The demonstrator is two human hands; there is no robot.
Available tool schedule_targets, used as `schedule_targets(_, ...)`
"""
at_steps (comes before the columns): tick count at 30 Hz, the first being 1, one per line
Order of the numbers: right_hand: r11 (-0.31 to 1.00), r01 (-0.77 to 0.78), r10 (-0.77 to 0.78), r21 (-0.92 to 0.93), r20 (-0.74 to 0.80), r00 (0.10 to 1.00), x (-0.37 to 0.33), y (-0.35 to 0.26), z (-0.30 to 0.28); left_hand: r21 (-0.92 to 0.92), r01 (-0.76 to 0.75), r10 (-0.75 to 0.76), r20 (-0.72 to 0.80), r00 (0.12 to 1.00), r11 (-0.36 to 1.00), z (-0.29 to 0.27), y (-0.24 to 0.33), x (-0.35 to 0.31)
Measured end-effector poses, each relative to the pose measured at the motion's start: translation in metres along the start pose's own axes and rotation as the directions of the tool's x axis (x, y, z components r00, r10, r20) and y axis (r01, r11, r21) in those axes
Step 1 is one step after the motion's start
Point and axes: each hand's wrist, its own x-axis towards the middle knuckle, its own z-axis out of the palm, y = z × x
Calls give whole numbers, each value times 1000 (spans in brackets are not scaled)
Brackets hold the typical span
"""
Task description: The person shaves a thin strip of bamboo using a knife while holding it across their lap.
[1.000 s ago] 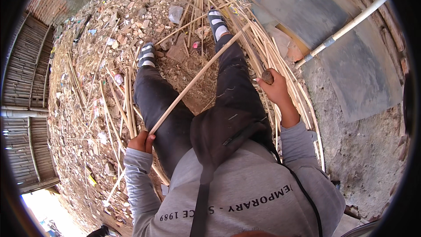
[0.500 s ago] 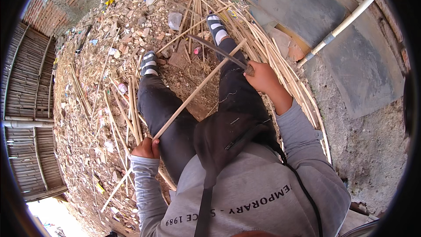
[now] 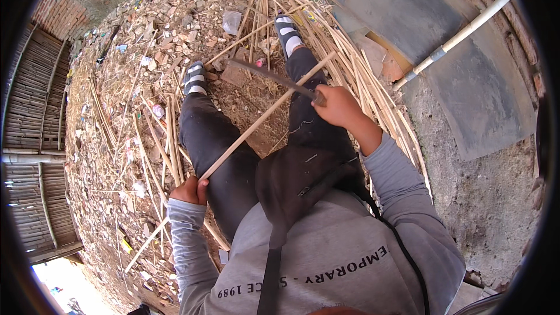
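Observation:
A long pale bamboo strip (image 3: 256, 124) slants across my thighs, rising from lower left to upper right. Its near part is in my closed left hand (image 3: 189, 191), beside my left thigh, and its tail continues below that hand. My right hand (image 3: 339, 106) is wrapped around the handle of a long dark-bladed knife (image 3: 265, 74). The blade points to the upper left and crosses the strip near its far end, over my right leg. Whether the blade touches the strip, I cannot tell.
Many bamboo strips (image 3: 373, 90) lie in a long bundle beyond my right leg. More strips (image 3: 172, 140) lie by my left leg, over rubble and litter. Dark flat panels (image 3: 402, 14) and a pale pole (image 3: 455, 41) are at the right; a bamboo-slat wall (image 3: 35, 93) stands left.
My right hand and the knife have shifted left and slightly nearer. The blade now crosses the strip a little lower down. My left hand keeps its grip, shifted slightly.

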Motion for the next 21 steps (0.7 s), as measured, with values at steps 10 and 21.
schedule_targets(10, 974, -226, 226, -20, 10, 974, 15, 4, -4, -14, 5, -5, 15, 1000, 1000, -12, 7, 2)
schedule_targets(21, 943, -332, 332, 1, -16, 943, 18, 56, -11, 17, 22, -23, 76, 997, 1000, -27, 14, 4)
